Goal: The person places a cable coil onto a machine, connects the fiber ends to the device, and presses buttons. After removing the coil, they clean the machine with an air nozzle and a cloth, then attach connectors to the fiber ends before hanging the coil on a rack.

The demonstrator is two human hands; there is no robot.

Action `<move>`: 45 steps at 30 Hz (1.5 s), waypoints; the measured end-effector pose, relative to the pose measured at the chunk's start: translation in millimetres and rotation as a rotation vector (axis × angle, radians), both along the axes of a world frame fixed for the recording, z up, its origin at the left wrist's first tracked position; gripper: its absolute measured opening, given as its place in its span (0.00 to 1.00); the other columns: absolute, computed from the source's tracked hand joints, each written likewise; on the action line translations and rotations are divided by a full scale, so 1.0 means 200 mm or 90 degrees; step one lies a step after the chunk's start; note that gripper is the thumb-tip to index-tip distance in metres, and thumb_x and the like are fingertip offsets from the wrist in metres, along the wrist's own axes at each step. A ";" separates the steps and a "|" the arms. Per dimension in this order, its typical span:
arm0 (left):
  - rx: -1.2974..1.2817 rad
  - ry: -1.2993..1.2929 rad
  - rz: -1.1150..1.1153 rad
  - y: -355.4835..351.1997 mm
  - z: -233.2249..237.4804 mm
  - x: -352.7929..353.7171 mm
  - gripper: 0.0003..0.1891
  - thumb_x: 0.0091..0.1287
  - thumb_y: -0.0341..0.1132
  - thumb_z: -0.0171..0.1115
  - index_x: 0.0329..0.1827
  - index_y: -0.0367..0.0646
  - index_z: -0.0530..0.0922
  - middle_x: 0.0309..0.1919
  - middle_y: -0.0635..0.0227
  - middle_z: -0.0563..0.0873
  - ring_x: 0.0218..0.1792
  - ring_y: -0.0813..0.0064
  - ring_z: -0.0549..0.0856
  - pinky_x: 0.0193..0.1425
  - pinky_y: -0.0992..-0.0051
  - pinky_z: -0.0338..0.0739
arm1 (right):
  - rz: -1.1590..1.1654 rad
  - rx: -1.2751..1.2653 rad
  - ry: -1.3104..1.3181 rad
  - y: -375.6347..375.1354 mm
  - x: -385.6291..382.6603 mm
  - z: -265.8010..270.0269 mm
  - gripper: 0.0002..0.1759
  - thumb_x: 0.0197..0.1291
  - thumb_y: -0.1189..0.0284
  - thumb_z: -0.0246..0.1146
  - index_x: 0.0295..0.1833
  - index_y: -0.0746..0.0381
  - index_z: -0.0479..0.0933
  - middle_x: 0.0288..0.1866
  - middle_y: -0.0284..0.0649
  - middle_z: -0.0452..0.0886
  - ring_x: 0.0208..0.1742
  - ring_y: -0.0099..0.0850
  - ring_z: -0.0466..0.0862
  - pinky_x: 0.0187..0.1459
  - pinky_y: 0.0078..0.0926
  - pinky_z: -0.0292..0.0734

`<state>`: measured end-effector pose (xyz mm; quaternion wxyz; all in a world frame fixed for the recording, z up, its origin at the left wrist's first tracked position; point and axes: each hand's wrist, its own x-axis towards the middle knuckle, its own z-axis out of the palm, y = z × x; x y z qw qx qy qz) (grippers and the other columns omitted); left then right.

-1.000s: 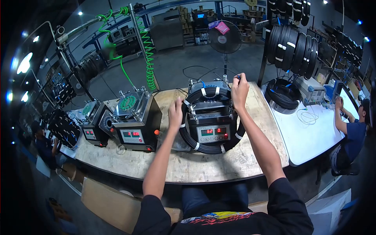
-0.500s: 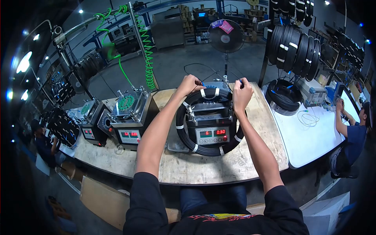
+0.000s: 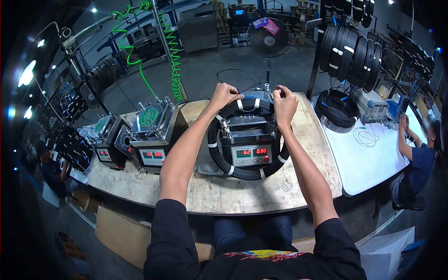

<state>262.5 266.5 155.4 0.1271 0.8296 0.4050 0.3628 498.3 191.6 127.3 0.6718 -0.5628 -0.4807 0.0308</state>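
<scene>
Upward and inward our left hand had come since the first frame, from the coil's left side to its top, while our right hand stayed by its upper right. The coil was a thick ring of smooth, matte black cable, bound at intervals with glossy white ties. It stood tilted at the front of the nearest machine, circling the red-lit display, and its top lay between our hands, the rest below them.

Our left hand had its fingertips drawn together, nearly closed, beside a small blue end at the coil's top; we could not tell how firmly it had hold of it. Our right hand was partly curled, thumb and forefinger close together; whether anything sat between them we could not make out.

Under the machine, the wooden counter showed pale, scuffed, stained grain. A clear tray sat just left of the coil. Farther left stood the middle machine, boxy with metal clamps and a round green disc on top. To our right, a smooth white counter bore another black coil and a loosely looped thin cable.
</scene>
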 end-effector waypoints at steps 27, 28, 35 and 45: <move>-0.097 -0.068 0.136 -1.04 -0.63 -0.61 0.35 0.78 0.27 0.55 0.88 0.45 0.58 0.32 0.60 0.81 0.29 0.70 0.82 0.40 0.67 0.79 | 0.247 -0.050 -0.273 -0.21 0.41 -0.07 0.37 0.55 0.93 0.56 0.69 0.56 0.84 0.29 0.44 0.71 0.30 0.31 0.72 0.38 0.31 0.71; -0.099 -0.065 0.140 -1.09 -0.65 -0.58 0.35 0.79 0.27 0.55 0.88 0.46 0.57 0.33 0.60 0.81 0.29 0.69 0.82 0.40 0.66 0.79 | 0.246 -0.033 -0.286 -0.23 0.41 -0.10 0.37 0.56 0.93 0.56 0.69 0.56 0.83 0.29 0.44 0.71 0.30 0.32 0.72 0.38 0.32 0.71; -0.146 -0.193 0.163 -1.23 -0.83 -0.41 0.35 0.80 0.26 0.54 0.89 0.55 0.58 0.36 0.60 0.81 0.30 0.72 0.79 0.41 0.68 0.79 | 0.272 0.005 -0.246 -0.43 0.32 -0.21 0.30 0.62 0.93 0.56 0.68 0.63 0.81 0.46 0.51 0.80 0.46 0.45 0.82 0.52 0.32 0.77; -0.112 -0.489 0.107 -1.18 -0.93 -0.22 0.38 0.80 0.30 0.64 0.88 0.41 0.55 0.59 0.68 0.82 0.49 0.84 0.77 0.54 0.83 0.75 | 0.290 -0.059 -0.174 -0.55 0.31 -0.31 0.29 0.70 0.76 0.67 0.77 0.59 0.76 0.60 0.53 0.85 0.58 0.42 0.87 0.57 0.35 0.83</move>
